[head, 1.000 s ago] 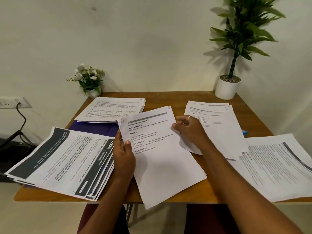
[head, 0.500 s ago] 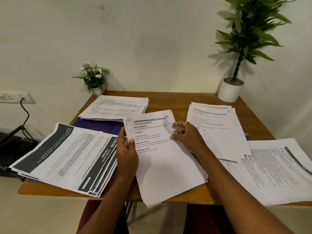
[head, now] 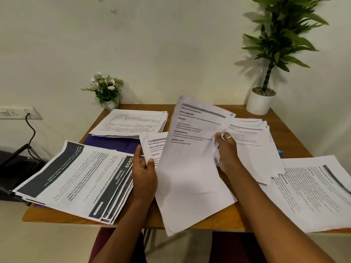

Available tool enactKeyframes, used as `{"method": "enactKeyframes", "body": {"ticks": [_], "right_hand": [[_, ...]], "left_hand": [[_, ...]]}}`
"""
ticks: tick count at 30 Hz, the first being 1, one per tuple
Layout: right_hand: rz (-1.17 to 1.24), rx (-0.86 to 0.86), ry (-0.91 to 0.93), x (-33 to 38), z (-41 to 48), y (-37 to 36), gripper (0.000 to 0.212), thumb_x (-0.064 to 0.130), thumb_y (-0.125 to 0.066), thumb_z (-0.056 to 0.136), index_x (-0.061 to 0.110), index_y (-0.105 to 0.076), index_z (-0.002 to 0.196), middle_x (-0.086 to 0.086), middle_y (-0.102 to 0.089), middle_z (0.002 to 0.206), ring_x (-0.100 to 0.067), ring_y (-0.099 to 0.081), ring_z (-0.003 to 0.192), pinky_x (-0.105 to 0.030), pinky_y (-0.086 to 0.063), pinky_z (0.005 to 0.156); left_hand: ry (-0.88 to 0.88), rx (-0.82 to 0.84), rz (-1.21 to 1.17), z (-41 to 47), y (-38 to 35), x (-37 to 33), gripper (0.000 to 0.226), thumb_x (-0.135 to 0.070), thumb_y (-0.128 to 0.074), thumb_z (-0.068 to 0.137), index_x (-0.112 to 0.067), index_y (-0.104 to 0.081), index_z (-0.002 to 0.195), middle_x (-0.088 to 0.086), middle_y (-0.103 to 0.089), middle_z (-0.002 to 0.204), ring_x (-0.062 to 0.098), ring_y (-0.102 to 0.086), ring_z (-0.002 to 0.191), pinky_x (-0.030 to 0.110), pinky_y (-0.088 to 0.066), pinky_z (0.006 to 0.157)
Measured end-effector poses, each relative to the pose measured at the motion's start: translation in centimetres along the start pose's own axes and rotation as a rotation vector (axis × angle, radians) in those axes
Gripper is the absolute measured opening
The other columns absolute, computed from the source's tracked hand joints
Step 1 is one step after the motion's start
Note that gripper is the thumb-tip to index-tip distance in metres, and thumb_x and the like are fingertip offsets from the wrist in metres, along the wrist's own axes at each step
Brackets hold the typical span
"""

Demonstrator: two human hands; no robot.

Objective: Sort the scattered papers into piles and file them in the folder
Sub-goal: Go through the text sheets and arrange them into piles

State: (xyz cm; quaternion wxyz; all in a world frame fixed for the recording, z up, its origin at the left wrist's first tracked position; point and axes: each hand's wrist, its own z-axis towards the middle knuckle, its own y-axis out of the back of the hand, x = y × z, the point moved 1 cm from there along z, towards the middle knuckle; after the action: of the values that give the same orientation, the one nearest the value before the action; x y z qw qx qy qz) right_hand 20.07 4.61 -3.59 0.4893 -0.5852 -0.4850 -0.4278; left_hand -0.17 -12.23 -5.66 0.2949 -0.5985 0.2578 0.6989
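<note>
In the middle of the frame, the right hand (head: 227, 149) pinches one white sheet (head: 190, 149) and holds it up, tilted, over the middle pile (head: 154, 149). The left hand (head: 144, 171) grips that pile's left edge, thumb on top. The purple folder (head: 112, 144) lies upper left, under another stack (head: 131, 122).

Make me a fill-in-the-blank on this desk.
The right hand, pinching the lifted sheet, wears a ____.
The left hand holds the middle stack by its ____ edge.
The folder under the back-left pile is ____.
The tall plant stands in a ____ pot.
Missing: ring, left, purple, white.
</note>
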Motion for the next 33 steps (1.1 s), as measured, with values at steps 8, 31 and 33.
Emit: {"method": "enactKeyframes", "body": {"ticks": [8,31,33], "right_hand": [[0.296,-0.045,-0.160,1.4,0.8,1.4,0.013,0.018,-0.056,0.103,0.021,-0.069,0.103,-0.011,-0.073,0.111,-0.032,-0.068,0.106,-0.048,-0.057,0.093],[-0.994,-0.378,0.222,5.9,5.9,12.6,0.045,0.016,-0.067,0.098,-0.002,-0.052,0.136,-0.028,-0.058,0.135,-0.048,-0.055,0.125,-0.050,-0.046,0.101],[-1.000,-0.340,0.225,5.3,6.0,12.8,0.046,0.016,-0.067,0.098,-0.001,-0.052,0.138,-0.027,-0.057,0.138,-0.047,-0.053,0.128,-0.049,-0.044,0.103]], "left_hand": [[-0.006,-0.030,-0.018,-0.1,0.3,-0.3,0.058,-0.008,-0.053,0.104,-0.030,-0.036,0.155,-0.024,-0.063,0.123,0.000,-0.065,0.115,0.019,-0.058,0.083],[0.014,0.019,0.003,-0.1,0.3,-0.2,0.058,-0.010,-0.053,0.104,-0.025,-0.033,0.156,-0.020,-0.063,0.123,-0.005,-0.069,0.103,0.018,-0.058,0.069],[0.012,0.019,0.015,-0.3,0.2,-0.4,0.057,-0.009,-0.052,0.104,-0.022,-0.033,0.156,-0.023,-0.062,0.119,-0.007,-0.068,0.102,0.017,-0.058,0.068]]}}
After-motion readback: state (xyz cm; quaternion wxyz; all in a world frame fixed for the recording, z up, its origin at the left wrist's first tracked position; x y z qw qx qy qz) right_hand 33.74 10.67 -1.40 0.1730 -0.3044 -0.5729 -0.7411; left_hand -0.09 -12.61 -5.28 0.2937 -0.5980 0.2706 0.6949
